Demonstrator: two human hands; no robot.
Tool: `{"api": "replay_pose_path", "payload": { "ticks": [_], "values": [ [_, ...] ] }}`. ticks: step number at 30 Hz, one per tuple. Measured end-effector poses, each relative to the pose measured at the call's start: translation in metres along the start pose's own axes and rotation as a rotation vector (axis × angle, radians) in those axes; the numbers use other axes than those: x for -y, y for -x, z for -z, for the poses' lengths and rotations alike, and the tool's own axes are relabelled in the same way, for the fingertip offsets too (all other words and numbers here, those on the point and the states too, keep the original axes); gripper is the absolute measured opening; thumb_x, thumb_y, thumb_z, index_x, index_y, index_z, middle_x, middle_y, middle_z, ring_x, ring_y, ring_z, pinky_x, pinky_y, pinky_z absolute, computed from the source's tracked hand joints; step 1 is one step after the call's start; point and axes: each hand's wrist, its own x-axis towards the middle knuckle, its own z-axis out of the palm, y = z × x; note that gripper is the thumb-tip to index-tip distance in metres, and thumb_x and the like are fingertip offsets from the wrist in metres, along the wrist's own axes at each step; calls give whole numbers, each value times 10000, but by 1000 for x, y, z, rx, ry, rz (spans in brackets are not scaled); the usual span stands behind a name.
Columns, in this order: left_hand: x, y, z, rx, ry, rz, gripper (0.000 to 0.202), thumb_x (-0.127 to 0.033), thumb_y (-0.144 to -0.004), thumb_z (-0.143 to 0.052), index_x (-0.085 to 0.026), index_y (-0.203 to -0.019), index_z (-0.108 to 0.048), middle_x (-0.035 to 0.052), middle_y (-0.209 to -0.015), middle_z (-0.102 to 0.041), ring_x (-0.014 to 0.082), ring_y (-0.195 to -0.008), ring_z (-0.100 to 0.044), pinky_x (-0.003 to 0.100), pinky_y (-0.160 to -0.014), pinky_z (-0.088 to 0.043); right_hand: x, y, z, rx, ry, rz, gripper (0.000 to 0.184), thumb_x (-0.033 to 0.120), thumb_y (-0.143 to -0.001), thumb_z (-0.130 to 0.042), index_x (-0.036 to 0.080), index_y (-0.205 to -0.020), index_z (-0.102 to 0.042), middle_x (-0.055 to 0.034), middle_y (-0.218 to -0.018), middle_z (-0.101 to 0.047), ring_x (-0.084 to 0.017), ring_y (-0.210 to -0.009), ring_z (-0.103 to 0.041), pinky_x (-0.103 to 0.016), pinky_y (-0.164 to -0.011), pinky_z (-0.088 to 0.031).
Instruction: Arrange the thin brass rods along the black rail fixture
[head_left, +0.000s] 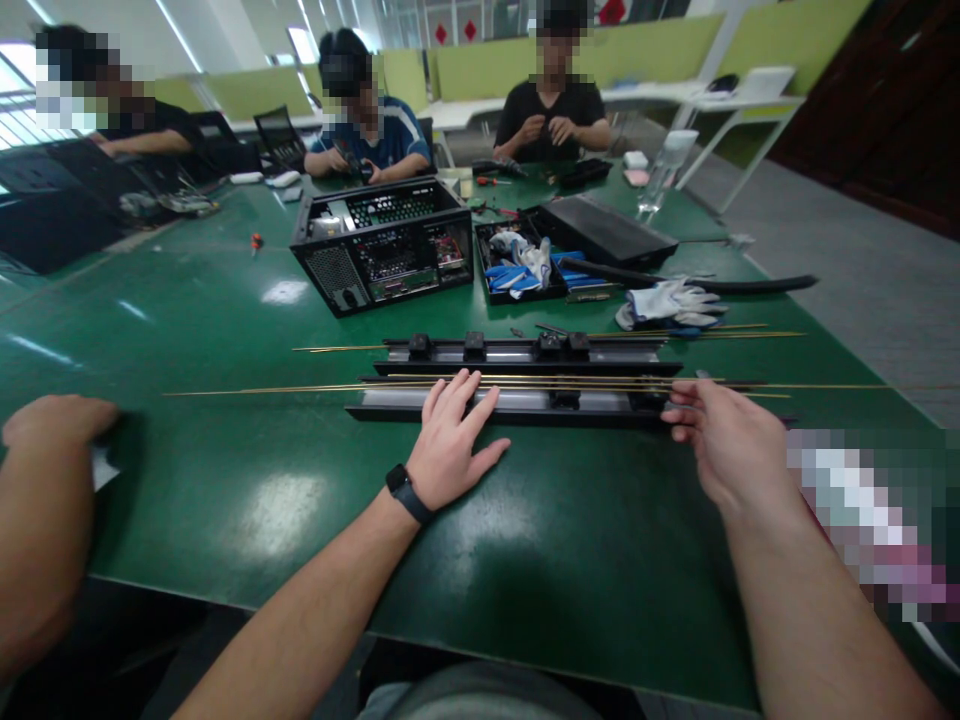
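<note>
My left hand (454, 445), with a dark watch (401, 485) at the wrist, lies with fingers spread over the near black rail (517, 412). Its fingertips rest at several long, thin gold-coloured rods (300, 388) that run lengthwise over this rail and past both its ends. At the rail's right end my right hand (739, 445) is closed in a pinch beside the rods; what lies between its fingertips is hidden. Just behind is a second black rail (510, 355) with a pale inner face and several small black blocks (474, 345) along it.
Farther back on the green table (187, 480) stand an open black computer case (397, 250) and a black tray (517, 290) with gloves. More gloves (671, 303), a black tube (750, 285) and a clear cup (664, 175) lie right. Another person's arm (45, 500) rests left; several people sit opposite.
</note>
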Motion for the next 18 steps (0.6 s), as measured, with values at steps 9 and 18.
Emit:
{"api": "replay_pose_path", "payload": {
  "ticks": [9, 18],
  "values": [
    [0, 0, -1, -34, -26, 10, 709, -364, -1108, -842, -256, -1779, -638, 228, -1873, -605, 458, -1809, -511, 742, -1488, -379, -3, -1, 1, 11, -3, 11, 392, 531, -871, -976, 180, -894, -804, -95, -993, -800, -113, -613, -698, -166, -438, -457],
    [-2, -1, 1, -32, -52, 46, 698, -379, -1109, -840, -258, -1770, -650, 225, -1873, -610, 476, -1812, -503, 757, -1491, -364, 1, 2, 0, 15, -6, 1, 354, 497, -843, -963, 181, -892, -812, -93, -993, -803, -112, -619, -696, -175, -443, -461]
  ]
}}
